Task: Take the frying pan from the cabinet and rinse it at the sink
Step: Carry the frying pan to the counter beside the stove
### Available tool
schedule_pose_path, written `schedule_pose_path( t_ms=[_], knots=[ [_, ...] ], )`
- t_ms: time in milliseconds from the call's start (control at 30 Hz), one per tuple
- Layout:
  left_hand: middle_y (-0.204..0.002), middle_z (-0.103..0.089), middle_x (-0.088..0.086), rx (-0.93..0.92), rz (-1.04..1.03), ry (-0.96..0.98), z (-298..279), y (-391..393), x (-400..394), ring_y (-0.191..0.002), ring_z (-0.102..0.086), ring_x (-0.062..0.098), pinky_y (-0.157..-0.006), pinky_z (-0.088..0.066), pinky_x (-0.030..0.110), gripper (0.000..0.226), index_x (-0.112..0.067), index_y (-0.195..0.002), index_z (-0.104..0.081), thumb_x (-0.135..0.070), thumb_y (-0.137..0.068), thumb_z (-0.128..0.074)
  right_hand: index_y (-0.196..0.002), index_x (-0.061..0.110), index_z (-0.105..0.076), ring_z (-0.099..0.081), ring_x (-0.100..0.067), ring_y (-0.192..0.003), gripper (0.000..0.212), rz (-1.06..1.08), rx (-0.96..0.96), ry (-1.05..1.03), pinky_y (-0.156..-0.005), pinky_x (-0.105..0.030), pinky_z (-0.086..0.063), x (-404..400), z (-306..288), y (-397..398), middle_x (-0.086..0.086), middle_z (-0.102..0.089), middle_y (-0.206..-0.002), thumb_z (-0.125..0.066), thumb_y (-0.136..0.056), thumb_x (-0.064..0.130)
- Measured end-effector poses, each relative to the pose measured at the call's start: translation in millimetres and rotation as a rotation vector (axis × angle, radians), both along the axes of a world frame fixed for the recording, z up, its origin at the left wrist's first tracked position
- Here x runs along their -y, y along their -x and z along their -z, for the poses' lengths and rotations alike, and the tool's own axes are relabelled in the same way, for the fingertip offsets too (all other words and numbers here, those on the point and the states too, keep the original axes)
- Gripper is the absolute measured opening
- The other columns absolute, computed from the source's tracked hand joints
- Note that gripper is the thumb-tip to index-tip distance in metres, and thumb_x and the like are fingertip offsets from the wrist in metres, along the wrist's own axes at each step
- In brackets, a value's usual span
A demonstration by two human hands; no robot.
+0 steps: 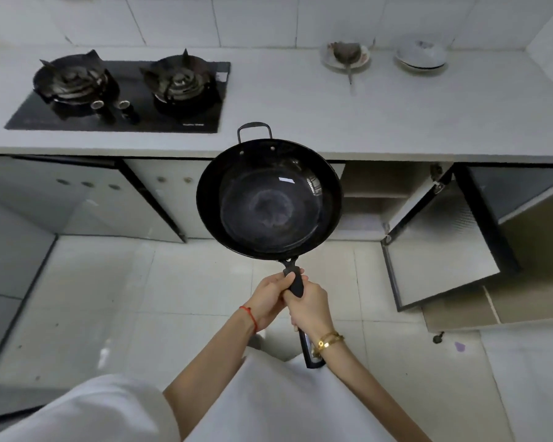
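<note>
Both my hands, left hand [270,296] and right hand [312,306], wrap the handle of the frying pan [268,199], held over the floor before the desk [300,106]. Its weight could tip it forward; the open cabinet door [434,244] could snag me.

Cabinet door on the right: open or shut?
Open. The cabinet door hangs swung outward over the floor, exposing bare shelves behind it, while both hands grip the frying pan handle.
</note>
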State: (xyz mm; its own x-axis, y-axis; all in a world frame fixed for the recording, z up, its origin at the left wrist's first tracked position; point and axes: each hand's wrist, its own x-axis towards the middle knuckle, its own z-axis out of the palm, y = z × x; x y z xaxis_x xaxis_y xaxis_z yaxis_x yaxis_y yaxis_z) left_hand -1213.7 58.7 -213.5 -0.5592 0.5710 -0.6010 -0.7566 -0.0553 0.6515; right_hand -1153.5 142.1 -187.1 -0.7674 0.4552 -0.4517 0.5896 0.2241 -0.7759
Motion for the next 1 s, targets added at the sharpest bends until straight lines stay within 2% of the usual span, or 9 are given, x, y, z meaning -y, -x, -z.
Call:
schedule_pose_path(
  t_ms=[133,433,633,733,867,1000],
  knots=[
    [-0.11,-0.068,0.01,-0.015,-0.111,0.005,-1.5,21.4,31.0,-0.104,-0.063,0.02,-0.087,-0.052,0.027,0.03,-0.001,-0.122,-0.059,-0.017,-0.1,-0.047,-0.075,0.01,-0.053,-0.048,-0.01,-0.029,0.013,-0.13,-0.009,-0.002,-0.034,-0.022,-0.039,24.3,-4.0,31.7,-0.005,-0.055,-0.052,-0.053,-0.087,0.016],
    [-0.113,-0.066,0.013,-0.08,-0.337,0.022,-2.3,93.5,133.6,-0.102,-0.063,0.021,-0.088,-0.054,0.026,0.034,0.001,-0.126,-0.056,-0.018,-0.101,-0.046,-0.076,0.005,-0.056,-0.049,-0.013,-0.032,0.017,-0.382,-0.013,-0.007,-0.036,-0.024,-0.041,116.5,-6.6,128.0,-0.005,-0.054,-0.05,-0.052,-0.088,0.017],
    [-0.111,-0.068,0.012,-0.088,-0.475,0.047,-6.5,147.1,221.6,-0.096,-0.066,0.018,-0.082,-0.055,0.024,0.032,0.0,-0.125,-0.057,-0.018,-0.1,-0.047,-0.08,0.008,-0.057,-0.047,-0.006,-0.027,0.012,-0.501,-0.016,0.043,-0.034,-0.022,-0.038,202.7,-12.5,194.0,-0.005,-0.055,-0.053,-0.054,-0.088,0.016],
    [-0.106,-0.068,0.01,-0.108,-0.537,0.062,-8.5,168.7,264.2,-0.091,-0.066,0.015,-0.083,-0.054,0.023,0.031,-0.002,-0.125,-0.058,-0.017,-0.101,-0.046,-0.085,0.013,-0.059,-0.048,-0.009,-0.028,0.008,-0.562,-0.023,0.063,-0.034,-0.022,-0.036,245.3,-15.5,222.5,-0.004,-0.055,-0.053,-0.054,-0.088,0.018],
    [-0.098,-0.07,0.005,-0.121,-0.605,0.081,-12.9,195.6,313.6,-0.079,-0.068,0.011,-0.077,-0.055,0.021,0.029,-0.004,-0.123,-0.058,-0.018,-0.101,-0.046,-0.081,0.017,-0.057,-0.048,-0.011,-0.029,0.008,-0.642,-0.026,0.066,-0.034,-0.023,-0.039,294.5,-19.8,258.2,-0.004,-0.055,-0.053,-0.055,-0.088,0.017],
    [-0.099,-0.069,0.009,-0.122,-0.693,0.088,-14.0,220.7,351.7,-0.078,-0.069,0.011,-0.073,-0.056,0.021,0.027,-0.002,-0.119,-0.059,-0.017,-0.1,-0.047,-0.093,0.016,-0.058,-0.048,-0.011,-0.029,0.006,-0.712,-0.025,0.073,-0.032,-0.02,-0.036,333.7,-20.6,290.5,-0.009,-0.056,-0.055,-0.054,-0.09,0.018]
  ],
)
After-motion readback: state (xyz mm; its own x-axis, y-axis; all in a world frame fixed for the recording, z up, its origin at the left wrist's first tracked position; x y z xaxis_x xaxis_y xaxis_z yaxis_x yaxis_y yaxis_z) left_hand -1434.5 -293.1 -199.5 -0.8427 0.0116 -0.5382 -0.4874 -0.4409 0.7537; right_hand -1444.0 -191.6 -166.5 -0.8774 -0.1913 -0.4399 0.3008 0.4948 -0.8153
